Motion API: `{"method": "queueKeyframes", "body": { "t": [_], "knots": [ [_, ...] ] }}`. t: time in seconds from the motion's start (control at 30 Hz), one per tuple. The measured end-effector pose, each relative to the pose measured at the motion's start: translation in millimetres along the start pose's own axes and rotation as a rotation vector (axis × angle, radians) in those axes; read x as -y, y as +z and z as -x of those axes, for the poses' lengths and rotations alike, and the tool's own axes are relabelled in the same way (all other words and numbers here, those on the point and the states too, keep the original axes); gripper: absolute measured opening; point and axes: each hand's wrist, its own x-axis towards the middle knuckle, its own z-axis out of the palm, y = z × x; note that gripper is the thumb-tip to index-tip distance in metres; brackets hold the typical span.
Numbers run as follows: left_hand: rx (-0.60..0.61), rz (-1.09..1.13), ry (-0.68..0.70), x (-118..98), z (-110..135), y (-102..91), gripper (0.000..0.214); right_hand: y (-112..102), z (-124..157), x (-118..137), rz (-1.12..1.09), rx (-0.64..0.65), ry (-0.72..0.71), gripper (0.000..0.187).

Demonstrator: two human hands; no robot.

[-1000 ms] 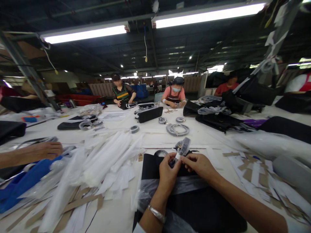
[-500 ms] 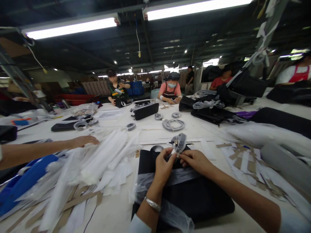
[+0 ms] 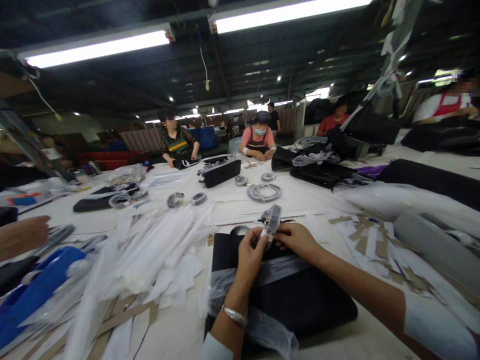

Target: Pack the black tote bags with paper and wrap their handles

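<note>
Plastic-wrapped coil (image 3: 275,217) grasped by the left hand (image 3: 250,252) above a black bag (image 3: 300,302), which lies toward the near edge of the desk (image 3: 225,200). Translucent plastic film (image 3: 279,271) crosses the bag. Right hand (image 3: 300,242): fingers bent at the coil's right side; whether they grip it cannot be told.
</note>
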Motion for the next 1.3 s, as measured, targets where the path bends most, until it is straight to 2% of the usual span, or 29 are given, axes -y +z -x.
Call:
{"method": "queueKeyframes", "body": {
  "t": [0.23, 0.37, 0.43, 0.57, 0.73, 0.9, 1.0, 1.1, 1.2, 1.3],
  "knots": [
    [-0.005, -0.034, 0.018, 0.0, -1.0, 1.3, 0.032, 7.2, -2.8, 2.9, -0.017, -0.085, -0.004, 0.023],
    [-0.052, -0.142, 0.012, 5.4, -0.8, -3.1, 0.038, 10.3, 1.0, 7.3, -0.088, -0.066, 0.007, 0.025],
    [-0.05, -0.158, -0.001, 9.4, -2.5, -5.8, 0.042, 14.9, 5.1, 8.8, -0.177, -0.018, 0.033, 0.03],
    [-0.038, -0.183, -0.018, 9.8, -4.8, -5.6, 0.046, 23.9, 11.9, 6.4, -0.49, 0.081, 0.063, 0.036],
    [-0.03, -0.335, -0.036, -8.0, -6.0, 2.8, 0.04, 24.2, 10.4, -2.9, -0.53, -0.009, 0.043, 0.044],
    [0.119, -0.596, -0.036, -46.2, -17.1, 5.7, 0.033, 19.3, 10.0, -5.9, -0.614, -0.011, 0.112, 0.046],
    [0.25, -0.706, -0.035, -71.2, -40.3, 1.2, 0.029, 8.0, 15.0, 6.5, -0.715, 0.023, 0.166, 0.043],
    [0.309, -0.76, -0.006, -83.7, -84.0, -10.9, 0.04, -15.8, 18.2, 22.2, -0.695, 0.023, 0.163, 0.049],
    [0.237, -0.806, 0.012, -83.0, -135.1, -26.0, 0.047, -44.8, 22.1, 25.3, -0.389, -0.027, 0.111, 0.052],
    [0.09, -0.865, 0.088, -77.0, -167.9, -34.6, 0.047, -67.4, 32.5, 6.4, 0.034, -0.182, -0.004, 0.046]
  ]
}}
